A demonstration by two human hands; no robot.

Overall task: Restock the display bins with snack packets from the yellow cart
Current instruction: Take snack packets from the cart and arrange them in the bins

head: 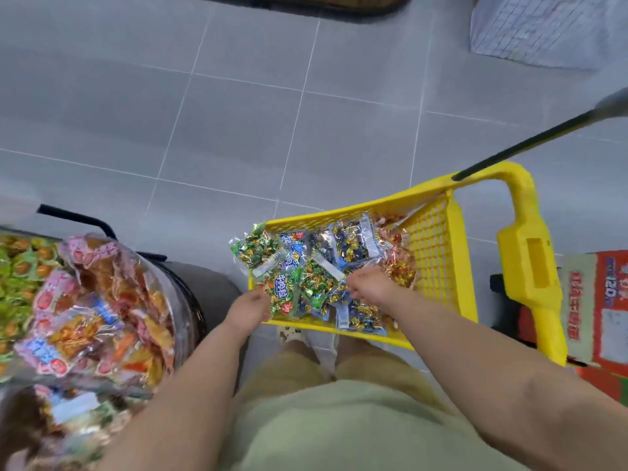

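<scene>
We have 1 view, a wide-angle camera worn on the head. We look forward and steeply down past our own torso (339,430), from close above, onto the yellow cart (438,253) right of centre and a display bin (183,319) at the left edge. Grey floor tiles (238,113) fill the upper half of the frame.

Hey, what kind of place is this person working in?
Likely a shop's snack aisle: a yellow cart of snack packets, a display bin heaped with more, grey tiled floor.
</scene>
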